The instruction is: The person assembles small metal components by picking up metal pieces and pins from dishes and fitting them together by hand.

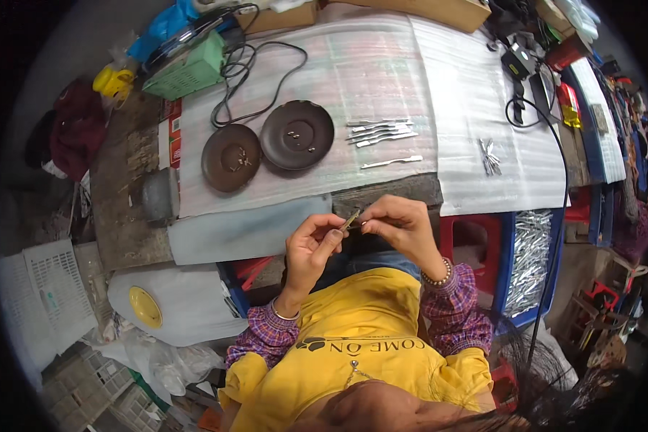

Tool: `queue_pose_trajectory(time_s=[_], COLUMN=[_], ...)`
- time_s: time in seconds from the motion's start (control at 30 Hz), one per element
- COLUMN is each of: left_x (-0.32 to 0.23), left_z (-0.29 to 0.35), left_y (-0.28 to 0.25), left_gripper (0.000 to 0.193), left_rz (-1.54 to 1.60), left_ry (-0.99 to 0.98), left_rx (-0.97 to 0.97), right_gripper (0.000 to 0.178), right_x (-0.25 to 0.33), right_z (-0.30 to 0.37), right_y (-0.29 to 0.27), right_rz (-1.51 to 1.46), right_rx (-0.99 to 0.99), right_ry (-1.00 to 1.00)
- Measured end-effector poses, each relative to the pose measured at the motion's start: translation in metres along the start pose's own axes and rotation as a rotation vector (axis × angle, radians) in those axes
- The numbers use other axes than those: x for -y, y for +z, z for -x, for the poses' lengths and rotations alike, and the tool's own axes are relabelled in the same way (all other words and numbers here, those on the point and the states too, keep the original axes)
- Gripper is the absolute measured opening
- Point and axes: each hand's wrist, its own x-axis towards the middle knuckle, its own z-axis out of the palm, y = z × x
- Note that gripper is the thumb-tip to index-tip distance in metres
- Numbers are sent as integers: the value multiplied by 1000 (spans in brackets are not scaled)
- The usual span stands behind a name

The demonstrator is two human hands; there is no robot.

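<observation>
My left hand pinches a slim, brassy-looking metal piece between thumb and fingers, just off the table's near edge. Close by its other end, my right hand has thumb and forefinger pressed together; whatever sits between them is too small to make out. Beyond my hands, several slim silver metal pieces lie in a row, with a single one nearer to me. Two dark round dishes, a larger one and a smaller one, hold tiny metal parts.
A small pile of metal pieces lies on white foam sheeting at the right. Beside my right arm, a blue crate holds many silver pieces. A black cable coils near a green basket. Another cable hangs at the right.
</observation>
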Motion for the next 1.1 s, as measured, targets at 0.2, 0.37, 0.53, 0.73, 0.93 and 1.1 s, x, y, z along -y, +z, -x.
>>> queue_pose_trajectory(time_s=[0.2,0.37,0.53,0.73,0.93,1.1], left_x=[5,6,7,9,13,17], left_z=[1,3,3,3,3,6], left_y=[9,11,14,15,10,18], left_gripper=[14,14,13,15,14,12], left_rz=[-10,-29,-71,-70,271,-8], left_ry=[-10,-5,18,6,-208,15], left_rx=[34,37,28,25,80,-2], right_gripper=[10,11,10,11,9,8], right_x=[-13,-18,-19,-19,-16,-21], right_z=[19,24,27,29,29,31], right_y=[6,11,15,18,20,26], right_rz=[-85,-133,-120,-156,-168,-206], right_rx=[-50,-81,-118,-191,-177,-280], right_ry=[80,102,104,118,68,89])
